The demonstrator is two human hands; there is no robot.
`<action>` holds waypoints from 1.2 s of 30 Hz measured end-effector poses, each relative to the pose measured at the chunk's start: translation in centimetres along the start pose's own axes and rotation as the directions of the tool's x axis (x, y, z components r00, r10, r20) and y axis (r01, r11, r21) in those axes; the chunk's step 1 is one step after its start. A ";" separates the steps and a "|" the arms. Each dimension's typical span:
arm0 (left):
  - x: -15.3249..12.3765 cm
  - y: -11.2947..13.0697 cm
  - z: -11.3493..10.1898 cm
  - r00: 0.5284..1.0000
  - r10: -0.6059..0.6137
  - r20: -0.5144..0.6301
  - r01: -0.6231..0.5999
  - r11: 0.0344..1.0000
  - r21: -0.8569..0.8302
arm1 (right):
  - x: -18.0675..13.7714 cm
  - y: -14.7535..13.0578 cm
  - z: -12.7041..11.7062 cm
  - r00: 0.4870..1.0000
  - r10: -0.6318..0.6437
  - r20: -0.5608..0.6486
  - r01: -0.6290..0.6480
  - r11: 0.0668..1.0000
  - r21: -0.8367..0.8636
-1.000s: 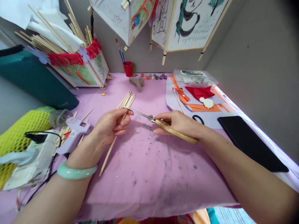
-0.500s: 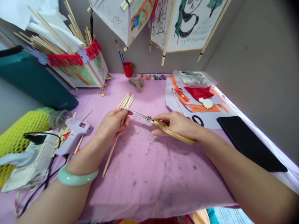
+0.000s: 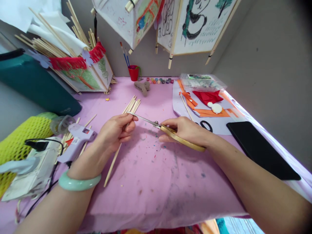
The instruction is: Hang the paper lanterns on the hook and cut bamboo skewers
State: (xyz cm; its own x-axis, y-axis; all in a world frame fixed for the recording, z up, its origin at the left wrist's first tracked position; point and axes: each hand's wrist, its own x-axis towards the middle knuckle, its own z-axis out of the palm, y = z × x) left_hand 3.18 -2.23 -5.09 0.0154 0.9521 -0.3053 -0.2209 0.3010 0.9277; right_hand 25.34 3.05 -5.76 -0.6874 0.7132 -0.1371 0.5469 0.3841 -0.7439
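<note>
My left hand is closed around a thin wooden stick that runs from my fingers down toward the table's near edge. My right hand grips gold-handled scissors. The steel blades reach left to the stick at my left fingertips. Just behind my left hand a small bundle of several wooden sticks lies on the pink table cover.
A lilac glue gun and a white power strip lie at the left by a yellow mesh roll. A black tablet, black scissors and orange and red paper sit at the right. Painted paper lanterns hang overhead.
Almost nothing differs. My left forearm and the stick's lower end shifted slightly; the scissors stay against the stick.
</note>
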 end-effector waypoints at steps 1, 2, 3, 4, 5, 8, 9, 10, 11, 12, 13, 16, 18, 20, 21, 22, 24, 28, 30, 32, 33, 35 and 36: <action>0.0 0.1 -0.2 0.999 -0.026 0.027 0.027 0.999 -0.032 | 0.0 0.0 0.0 1.000 -0.004 0.000 0.004 1.000 -0.001; 0.0 0.1 -0.4 0.997 -0.049 0.055 0.053 0.997 -0.062 | 0.0 0.1 0.0 1.000 -0.009 0.002 0.009 1.000 -0.002; 0.0 0.2 -0.5 0.994 -0.068 0.080 0.075 0.994 -0.085 | 0.0 0.1 -0.1 1.000 -0.012 0.002 0.012 1.000 -0.003; 0.0 0.2 -0.6 0.992 -0.081 0.098 0.091 0.991 -0.103 | 0.0 0.1 -0.1 1.000 -0.014 0.003 0.014 1.000 -0.005; 0.0 0.2 -0.6 0.991 -0.084 0.102 0.095 0.989 -0.111 | 0.0 0.1 -0.1 1.000 -0.013 0.002 0.013 1.000 -0.006; 0.0 0.0 -0.2 0.998 -0.044 0.034 0.046 0.997 -0.066 | 0.0 0.0 0.0 1.000 0.001 -0.008 -0.001 1.000 -0.013; 0.1 -0.1 0.0 1.000 -0.016 -0.001 0.016 0.999 -0.029 | 0.0 -0.1 0.0 1.000 0.005 -0.010 -0.005 1.000 -0.013; 0.1 -0.2 0.3 0.999 0.016 -0.036 -0.016 1.000 0.012 | 0.0 -0.1 0.1 1.000 0.005 -0.010 -0.005 1.000 -0.012; 0.1 -0.3 0.6 0.996 0.048 -0.069 -0.044 0.998 0.051 | 0.1 -0.1 0.1 1.000 0.004 -0.009 -0.004 1.000 -0.010; 0.1 -0.4 0.8 0.992 0.074 -0.098 -0.066 0.994 0.085 | 0.1 -0.1 0.2 1.000 0.003 -0.009 -0.003 1.000 -0.008; 0.1 -0.4 1.0 0.989 0.091 -0.120 -0.078 0.991 0.110 | 0.1 -0.1 0.2 1.000 0.003 -0.009 -0.003 1.000 -0.006; 0.1 -0.5 1.3 0.983 0.103 -0.154 -0.080 0.986 0.145 | 0.1 0.0 0.3 1.000 0.011 -0.012 -0.011 1.000 -0.006; 0.1 -0.4 1.2 0.983 0.103 -0.151 -0.081 0.986 0.147 | 0.1 0.0 0.2 1.000 0.019 -0.012 -0.019 1.000 -0.004; 0.1 -0.4 1.1 0.983 0.112 -0.145 -0.091 0.985 0.148 | 0.0 0.0 0.2 1.000 0.025 -0.006 -0.025 1.000 0.002; 0.1 -0.5 1.0 0.983 0.117 -0.140 -0.096 0.984 0.150 | 0.0 0.0 0.2 1.000 0.028 -0.002 -0.028 1.000 0.005; 0.1 -0.5 1.0 0.983 0.121 -0.136 -0.100 0.983 0.155 | 0.1 0.0 0.2 1.000 0.029 0.002 -0.029 1.000 0.007; 0.1 -0.6 0.9 0.984 0.124 -0.128 -0.102 0.981 0.162 | 0.1 0.0 0.2 1.000 0.027 0.005 -0.027 1.000 0.008; 0.0 -0.7 0.9 0.987 0.118 -0.111 -0.101 0.984 0.148 | 0.1 0.0 0.1 1.000 0.018 0.001 -0.018 1.000 0.003; -0.1 -0.6 0.7 0.989 0.104 -0.100 -0.092 0.988 0.121 | 0.0 0.0 0.1 1.000 0.010 0.001 -0.010 1.000 -0.004; -0.1 -0.3 0.4 0.996 0.062 -0.070 -0.057 0.996 0.073 | 0.0 -0.1 0.0 1.000 0.003 0.003 -0.003 1.000 -0.012; -0.1 -0.2 0.2 0.999 0.031 -0.044 -0.030 0.999 0.041 | 0.0 0.0 0.0 1.000 0.002 0.003 -0.002 1.000 -0.013; -0.1 0.1 -0.3 0.999 -0.032 0.023 0.033 0.999 -0.027 | 0.0 0.0 0.0 1.000 -0.001 0.002 0.001 1.000 -0.012; 0.0 0.2 -0.5 0.997 -0.057 0.054 0.061 0.996 -0.059 | 0.0 0.0 0.0 1.000 -0.002 0.001 0.002 1.000 -0.010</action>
State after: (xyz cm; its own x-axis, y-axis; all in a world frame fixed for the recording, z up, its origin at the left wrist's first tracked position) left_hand 2.65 -2.23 -5.02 0.0807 0.9347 -0.3460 -0.2766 0.3545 0.8932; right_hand 25.34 3.04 -5.73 -0.6894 0.7114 -0.1364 0.5500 0.3915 -0.7378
